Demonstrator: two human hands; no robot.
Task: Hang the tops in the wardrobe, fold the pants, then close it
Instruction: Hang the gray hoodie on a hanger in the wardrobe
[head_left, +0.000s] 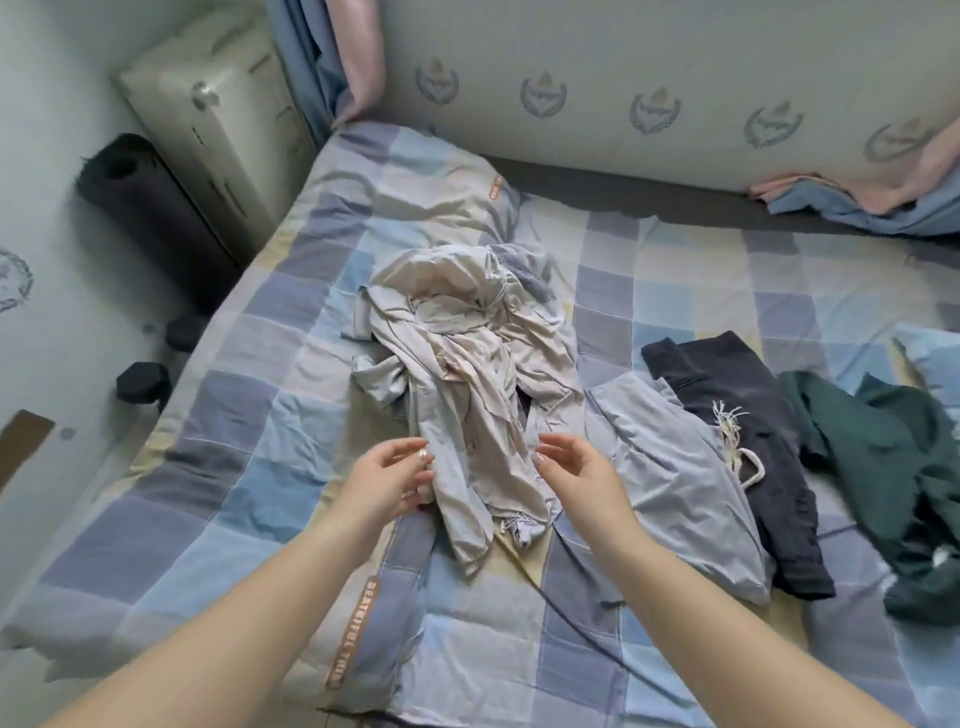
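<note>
Left hand: our left hand (388, 478) hovered at the left edge of the crumpled pale garment (467, 374), fingers loosely curled and slightly apart, fingertips at the cloth; we could not tell whether they pinched it.
Right hand: our right hand (576, 470) was held just right of the same garment's lower part, fingers relaxed and spread, gripping nothing.
Pale garment: it lay bunched in the middle of the checked bedspread (218, 457), its narrow end toward us, between our two hands.
Light blue garment: the light blue garment (675, 467) lay flat just right of the pale one.
Dark garment: the dark navy garment (748, 415) partly overlapped the blue one, with a white hanger (748, 465) lying on it.
Green garment: the green garment (893, 483) was at the far right, touching the navy one.
Beside the bed: we saw a dark rolled mat (140, 202) against a white unit (218, 130).
</note>
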